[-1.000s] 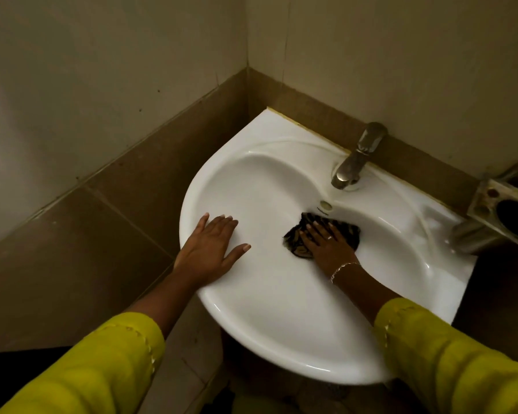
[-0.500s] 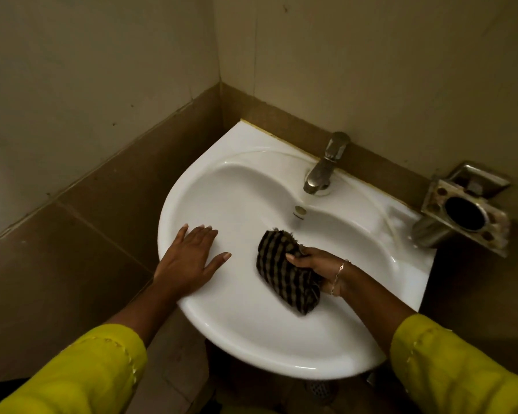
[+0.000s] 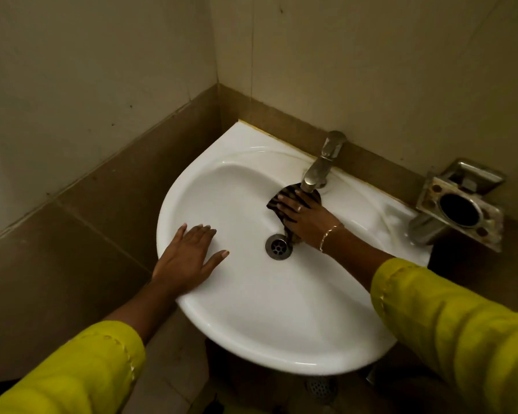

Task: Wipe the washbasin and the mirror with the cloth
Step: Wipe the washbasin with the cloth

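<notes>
Basin (image 3: 251,324) set in the wall corner, back edge against the rear wall. Tap (image 3: 320,165) on the back rim, spout over the bowl. Drain (image 3: 278,246) in the bowl bottom. Cloth (image 3: 284,194) in the bowl, under the spout, between tap and drain, its lower end touching the drain's right edge. Right hand (image 3: 307,216) flat on the cloth. Left hand (image 3: 189,258) flat on the basin's left rim, left of the drain. Holder (image 3: 461,207) on the wall right of the basin. Floor drain (image 3: 322,386) below the basin front.
</notes>
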`<state>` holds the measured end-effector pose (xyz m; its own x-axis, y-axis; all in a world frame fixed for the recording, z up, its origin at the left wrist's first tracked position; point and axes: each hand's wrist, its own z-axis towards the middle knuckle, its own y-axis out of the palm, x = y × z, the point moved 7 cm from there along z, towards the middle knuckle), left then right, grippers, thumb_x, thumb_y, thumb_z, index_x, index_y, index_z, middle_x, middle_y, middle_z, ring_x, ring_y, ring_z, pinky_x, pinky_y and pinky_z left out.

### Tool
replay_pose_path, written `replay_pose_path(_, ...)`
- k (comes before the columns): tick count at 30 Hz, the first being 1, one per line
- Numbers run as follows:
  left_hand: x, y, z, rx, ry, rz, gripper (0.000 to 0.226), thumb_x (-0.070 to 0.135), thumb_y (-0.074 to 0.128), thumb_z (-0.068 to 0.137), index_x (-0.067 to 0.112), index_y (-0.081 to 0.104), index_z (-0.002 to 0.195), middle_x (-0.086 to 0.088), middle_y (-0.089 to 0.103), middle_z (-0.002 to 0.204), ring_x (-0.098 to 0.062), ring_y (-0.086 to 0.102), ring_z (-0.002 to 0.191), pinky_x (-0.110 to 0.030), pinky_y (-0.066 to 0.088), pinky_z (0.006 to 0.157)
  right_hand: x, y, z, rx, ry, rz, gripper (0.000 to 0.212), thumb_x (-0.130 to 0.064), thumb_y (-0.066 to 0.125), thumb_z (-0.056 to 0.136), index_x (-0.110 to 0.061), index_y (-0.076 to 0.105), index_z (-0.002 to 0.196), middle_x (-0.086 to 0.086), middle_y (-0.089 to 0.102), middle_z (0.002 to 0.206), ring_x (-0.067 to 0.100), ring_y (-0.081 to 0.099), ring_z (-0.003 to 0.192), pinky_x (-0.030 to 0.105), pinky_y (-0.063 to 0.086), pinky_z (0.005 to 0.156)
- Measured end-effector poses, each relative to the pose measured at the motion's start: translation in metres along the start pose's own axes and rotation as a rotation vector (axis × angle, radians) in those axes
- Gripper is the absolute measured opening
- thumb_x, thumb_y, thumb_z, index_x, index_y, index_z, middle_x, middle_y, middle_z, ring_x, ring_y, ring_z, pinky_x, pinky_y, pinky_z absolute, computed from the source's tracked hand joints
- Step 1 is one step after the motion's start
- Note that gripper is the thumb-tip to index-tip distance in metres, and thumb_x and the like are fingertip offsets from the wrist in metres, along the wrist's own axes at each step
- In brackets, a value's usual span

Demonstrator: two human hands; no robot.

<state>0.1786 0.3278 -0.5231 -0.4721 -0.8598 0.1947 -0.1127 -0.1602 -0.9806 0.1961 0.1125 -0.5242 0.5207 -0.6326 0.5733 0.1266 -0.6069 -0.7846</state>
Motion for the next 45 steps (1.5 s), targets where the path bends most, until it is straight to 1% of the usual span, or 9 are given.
replay_pose_path(5,-0.001,0.000,0.001,-0.006,-0.006,0.011,0.108,0.077,-0.013,0.072,0.006,0.043,0.132,-0.012,0.046,0.138,-0.021,0.035,0.133,-0.037,0.009,0.113,0.001,0.013,-0.028,0.014,0.043,0.063,0.040,-0.017,0.055,0.069,-0.016,0.070,0.107,0.004,0.063,0.123,0.024,0.056,0.119,0.045,0.002,0.110)
replay_pose_path(15,-0.003,0.003,0.001,0.000,-0.018,0.010,0.108,0.077,-0.015,0.071,0.008,0.042,0.133,-0.011,0.043,0.141,-0.020,0.033,0.134,-0.036,0.008,0.114,-0.019,0.052,-0.062,-0.036,0.172,0.277,0.031,-0.020,0.058,0.078,-0.008,0.070,0.105,0.013,0.067,0.114,0.030,0.063,0.107,0.040,0.021,0.113)
replay_pose_path(20,-0.003,0.003,0.001,-0.001,-0.015,0.020,0.112,0.077,-0.018,0.068,0.009,0.040,0.135,-0.011,0.041,0.143,-0.019,0.030,0.135,-0.036,0.006,0.114,-0.051,0.070,-0.069,-0.599,0.311,0.811,0.073,-0.054,0.031,0.093,-0.018,0.001,0.149,0.010,-0.006,0.157,0.030,-0.006,0.144,0.044,-0.002,0.116)
replay_pose_path(23,0.000,0.001,0.001,0.019,-0.007,0.006,0.110,0.077,-0.014,0.071,0.007,0.043,0.133,-0.014,0.044,0.140,-0.022,0.034,0.133,-0.037,0.008,0.113,-0.051,0.053,-0.064,-0.558,0.466,1.180,0.086,-0.072,0.027,0.082,-0.019,0.012,0.148,0.008,0.011,0.156,0.026,0.012,0.143,0.040,0.015,0.115)
replay_pose_path(26,0.000,-0.002,0.002,0.041,0.009,0.000,0.106,0.075,-0.011,0.075,0.005,0.046,0.130,-0.016,0.048,0.136,-0.024,0.039,0.130,-0.035,0.007,0.112,-0.068,0.032,-0.066,-0.597,0.515,1.695,0.044,-0.020,0.043,0.098,-0.013,0.033,0.141,0.009,0.044,0.137,0.028,0.045,0.123,0.035,0.041,0.093)
replay_pose_path(29,0.002,-0.004,0.001,0.051,0.030,-0.003,0.101,0.072,-0.006,0.079,0.003,0.048,0.128,-0.017,0.052,0.132,-0.025,0.043,0.127,-0.033,0.006,0.110,-0.091,0.022,-0.059,-0.484,0.608,2.399,0.027,-0.012,0.057,0.090,-0.015,0.053,0.116,0.003,0.056,0.103,0.017,0.056,0.087,0.036,0.048,0.073)
replay_pose_path(33,0.003,-0.007,0.001,0.066,0.039,-0.035,0.095,0.070,-0.002,0.082,0.003,0.050,0.126,-0.016,0.054,0.129,-0.024,0.045,0.126,-0.034,0.009,0.111,-0.093,0.009,-0.044,-0.027,0.577,3.152,0.073,-0.013,0.093,0.039,-0.001,0.063,0.105,0.016,0.070,0.100,0.026,0.069,0.090,0.035,0.057,0.077)
replay_pose_path(39,0.003,-0.006,0.000,0.065,0.051,-0.039,0.086,0.065,0.005,0.087,0.002,0.053,0.121,-0.017,0.059,0.123,-0.026,0.051,0.120,-0.034,0.010,0.109,-0.092,0.004,-0.036,0.192,0.790,3.262,0.081,-0.021,0.095,0.029,-0.004,0.066,0.103,0.016,0.070,0.104,0.029,0.066,0.096,0.037,0.058,0.073)
replay_pose_path(45,0.004,-0.010,-0.001,0.093,0.049,-0.049,0.079,0.061,0.010,0.090,0.003,0.053,0.121,-0.016,0.060,0.121,-0.026,0.053,0.118,-0.034,0.012,0.108,-0.082,-0.011,-0.041,0.324,0.867,3.191,0.033,0.014,0.044,0.084,-0.005,0.059,0.106,0.013,0.073,0.085,0.027,0.071,0.075,0.036,0.059,0.064)
